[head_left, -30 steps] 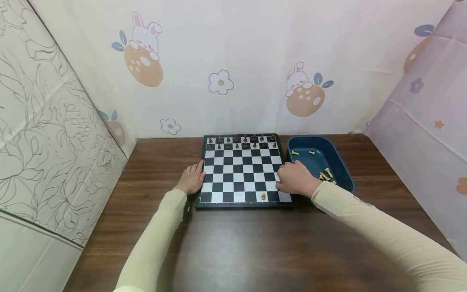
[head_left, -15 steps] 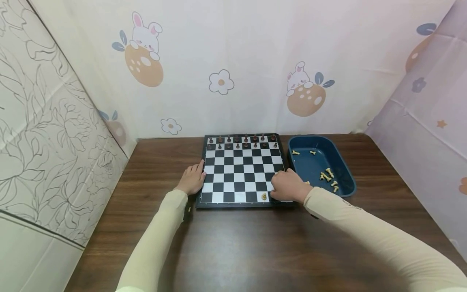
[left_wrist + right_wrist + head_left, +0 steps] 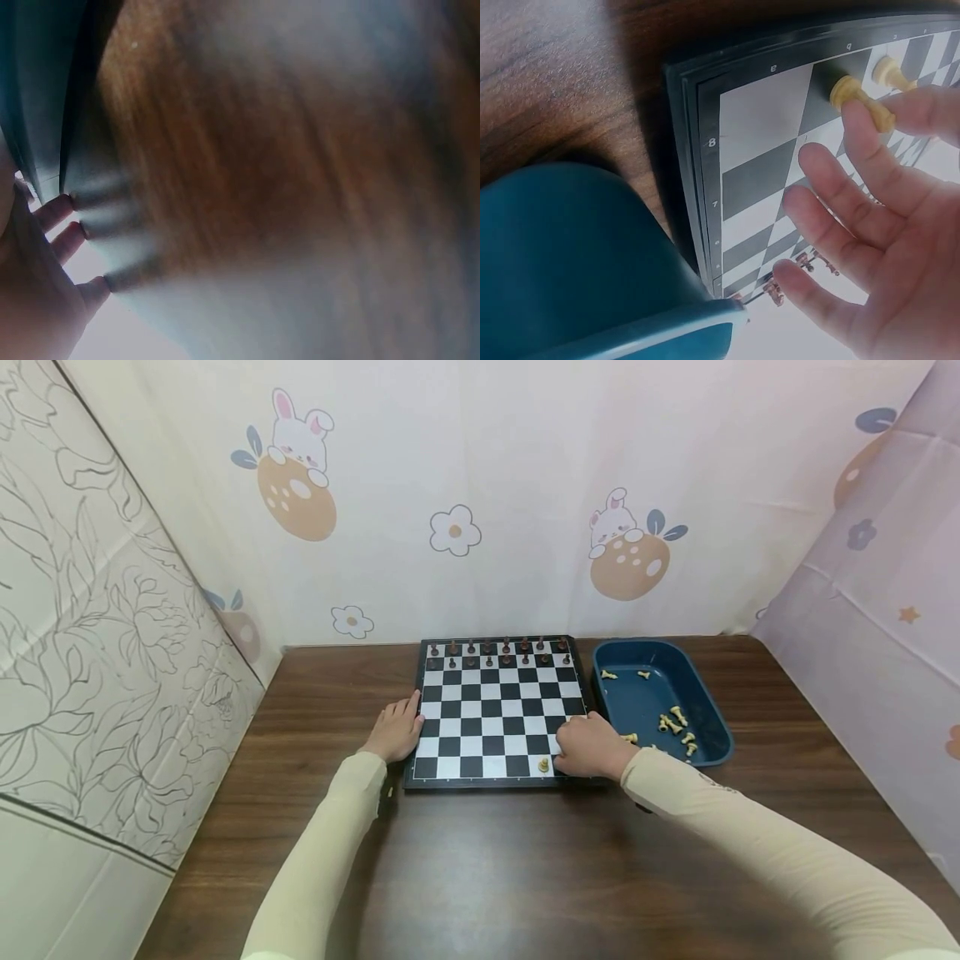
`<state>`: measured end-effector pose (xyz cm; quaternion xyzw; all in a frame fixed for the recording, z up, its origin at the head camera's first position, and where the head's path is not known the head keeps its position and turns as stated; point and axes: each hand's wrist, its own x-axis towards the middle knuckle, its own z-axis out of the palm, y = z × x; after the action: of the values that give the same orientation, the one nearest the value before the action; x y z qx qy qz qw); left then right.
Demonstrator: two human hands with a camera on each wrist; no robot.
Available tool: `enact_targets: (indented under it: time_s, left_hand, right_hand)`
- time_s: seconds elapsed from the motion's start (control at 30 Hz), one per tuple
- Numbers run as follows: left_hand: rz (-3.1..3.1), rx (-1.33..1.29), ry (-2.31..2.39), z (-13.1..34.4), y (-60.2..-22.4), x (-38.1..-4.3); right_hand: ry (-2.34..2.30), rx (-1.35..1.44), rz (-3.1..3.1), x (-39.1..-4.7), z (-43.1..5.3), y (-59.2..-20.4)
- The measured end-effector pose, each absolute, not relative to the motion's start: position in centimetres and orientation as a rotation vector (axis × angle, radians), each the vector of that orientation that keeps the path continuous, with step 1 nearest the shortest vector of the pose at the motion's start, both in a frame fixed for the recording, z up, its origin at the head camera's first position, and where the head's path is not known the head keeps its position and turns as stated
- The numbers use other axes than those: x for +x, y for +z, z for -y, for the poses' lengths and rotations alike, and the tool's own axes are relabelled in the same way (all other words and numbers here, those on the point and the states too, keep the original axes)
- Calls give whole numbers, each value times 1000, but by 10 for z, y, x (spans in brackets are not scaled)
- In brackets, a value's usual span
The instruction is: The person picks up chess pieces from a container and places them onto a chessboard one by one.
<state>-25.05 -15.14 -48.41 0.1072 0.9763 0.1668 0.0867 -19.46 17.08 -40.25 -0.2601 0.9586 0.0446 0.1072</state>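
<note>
A black-and-white chessboard (image 3: 491, 725) lies on the table. My left hand (image 3: 395, 731) rests along its left edge, fingers fairly straight, holding nothing. At the near right corner my right hand (image 3: 588, 747) pinches a cream chess piece (image 3: 845, 91) between thumb and index finger. That piece stands over a dark square in the near row, its kind partly covered by the fingers. The other three fingers are loosely bent. One square to its left another cream chess piece (image 3: 543, 764) stands upright. Two rows of dark brown chess pieces (image 3: 506, 650) fill the far side.
A blue tray (image 3: 637, 700) beside the board's right edge contains several cream chess pieces (image 3: 678, 715) lying on their sides. The brown wooden table (image 3: 480, 860) extends toward me. A patterned curtain (image 3: 517, 568) hangs behind it.
My right hand has moved left and nearer from the tray side to the board's near row, then stayed almost still. The left hand has kept its place.
</note>
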Motion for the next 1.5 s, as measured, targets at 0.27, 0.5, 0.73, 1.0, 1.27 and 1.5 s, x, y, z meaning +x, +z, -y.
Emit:
enact_targets:
  time_s: [0.27,0.5,0.73,1.0,1.27,1.5]
  left_hand:
    - [-2901,304,498,150,-481,-250]
    - [-2903,299,513,150,-481,-248]
    - [-2916,342,514,152,-480,-246]
    - [-2917,350,517,150,-478,-245]
    - [-2917,345,503,152,-479,-247]
    - [-2905,349,503,152,-481,-249]
  right_hand:
    - [120,-731,-2816,-195,-171,-404]
    - [138,-711,-2821,-195,-172,-402]
    - [101,-735,-2872,-197,-181,-388]
    - [63,-713,-2939,-201,-198,-365]
    - [67,-611,-2997,-216,-220,-350]
    - [25,-519,-2982,-243,-257,-356]
